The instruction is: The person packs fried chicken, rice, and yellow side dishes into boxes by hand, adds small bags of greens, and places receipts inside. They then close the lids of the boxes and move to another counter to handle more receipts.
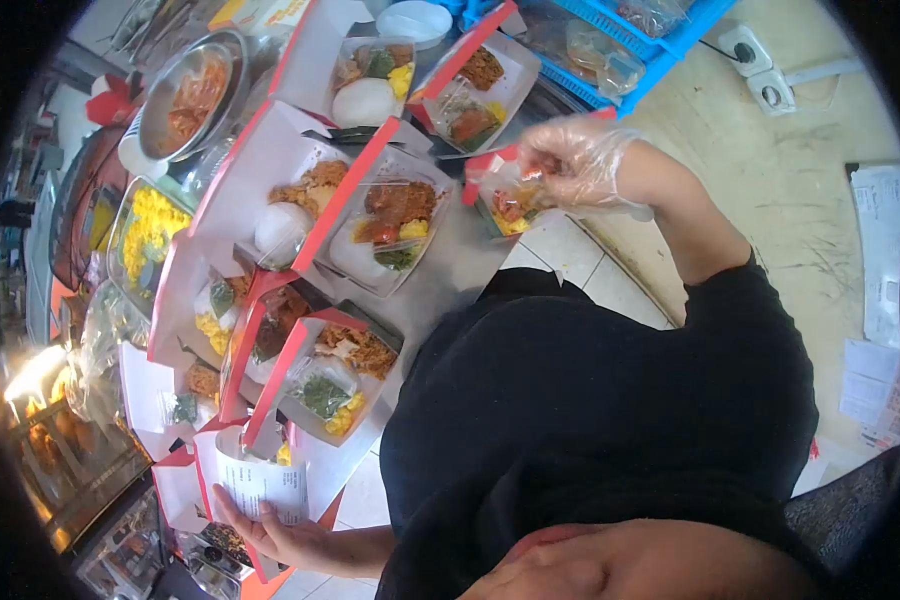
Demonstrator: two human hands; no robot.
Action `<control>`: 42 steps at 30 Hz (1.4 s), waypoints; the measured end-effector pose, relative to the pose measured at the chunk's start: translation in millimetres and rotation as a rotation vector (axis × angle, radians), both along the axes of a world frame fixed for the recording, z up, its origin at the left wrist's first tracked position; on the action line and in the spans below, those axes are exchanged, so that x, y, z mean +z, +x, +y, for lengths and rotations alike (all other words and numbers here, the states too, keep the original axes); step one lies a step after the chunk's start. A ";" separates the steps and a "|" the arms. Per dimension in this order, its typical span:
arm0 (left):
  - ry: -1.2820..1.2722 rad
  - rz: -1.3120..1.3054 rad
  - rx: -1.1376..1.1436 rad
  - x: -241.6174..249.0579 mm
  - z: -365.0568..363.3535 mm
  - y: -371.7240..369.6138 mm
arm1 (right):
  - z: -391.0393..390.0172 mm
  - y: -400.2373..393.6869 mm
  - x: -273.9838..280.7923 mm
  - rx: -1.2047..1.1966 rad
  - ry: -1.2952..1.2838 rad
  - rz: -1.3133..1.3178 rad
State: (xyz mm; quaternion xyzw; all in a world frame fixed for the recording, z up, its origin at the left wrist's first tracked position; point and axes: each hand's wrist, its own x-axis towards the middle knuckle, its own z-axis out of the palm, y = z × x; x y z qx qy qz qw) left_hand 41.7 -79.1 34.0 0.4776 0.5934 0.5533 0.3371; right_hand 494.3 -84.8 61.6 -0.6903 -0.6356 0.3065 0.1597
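My right hand (580,170), in a clear plastic glove, pinches a small clear packet (522,192) with reddish content over a red-edged box (470,180) at the upper middle. Yellow food shows in that box. My left hand (280,535) is bare at the lower left and grips a printed paper slip (260,485) against a red and white box. Between the hands stand several open boxes with fried food, white rice or wrapped white portions, green leaves and yellow pieces, such as the nearest box (322,395) and the middle box (370,262).
A metal bowl (192,100) of reddish food and a tub (148,235) of yellow food stand at the left. Blue crates (660,60) are at the top, near a white bowl (413,22). A lit display case (80,460) stands at the lower left.
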 end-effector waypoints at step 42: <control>-0.001 -0.084 0.177 12.5 -96.7 -119.0 | 53.0 -266.1 -117.4 0.868 0.335 0.019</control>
